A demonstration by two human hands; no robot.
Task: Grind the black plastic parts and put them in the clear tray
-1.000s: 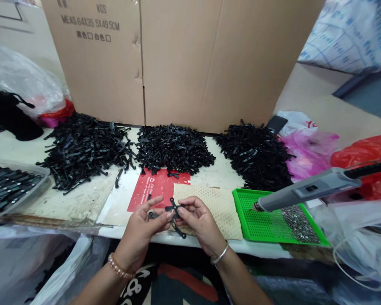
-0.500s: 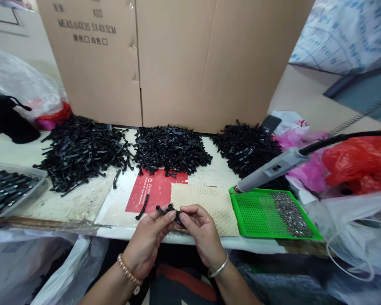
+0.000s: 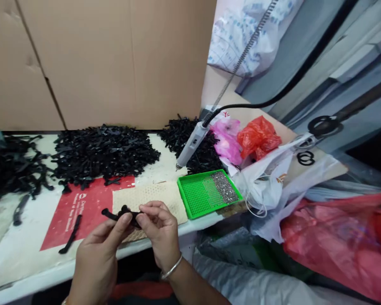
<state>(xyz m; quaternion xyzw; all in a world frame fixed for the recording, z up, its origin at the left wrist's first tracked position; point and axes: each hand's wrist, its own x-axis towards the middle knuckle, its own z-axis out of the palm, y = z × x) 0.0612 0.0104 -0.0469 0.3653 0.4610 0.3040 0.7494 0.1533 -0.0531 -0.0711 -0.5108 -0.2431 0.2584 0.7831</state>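
Note:
Just above the front edge of the bench, my left hand (image 3: 103, 248) pinches small black plastic arm-shaped pieces (image 3: 110, 214) between thumb and fingers. My right hand (image 3: 158, 228) meets it, its thumb and fingers closed on the right end of the same pieces. Fingers hide part of them, so how they join cannot be made out. A beige textured mat (image 3: 149, 192) lies beneath and behind the hands. One loose black piece (image 3: 71, 235) rests left of them, across the edge of a red printed sheet (image 3: 59, 224).
Piles of black pieces (image 3: 104, 150) line the back, before a large carton (image 3: 114, 63). A green tray (image 3: 193, 207) holds small metal screws (image 3: 224, 186). A grey electric screwdriver (image 3: 192, 144) hangs tip-down on a spring. Red (image 3: 258, 135) and pink bags (image 3: 228, 140) lie right.
The view has turned right, so the bench things sit further left. The screwdriver hangs more upright, its tip off the tray's corner. Both hands keep hold of the black pieces.

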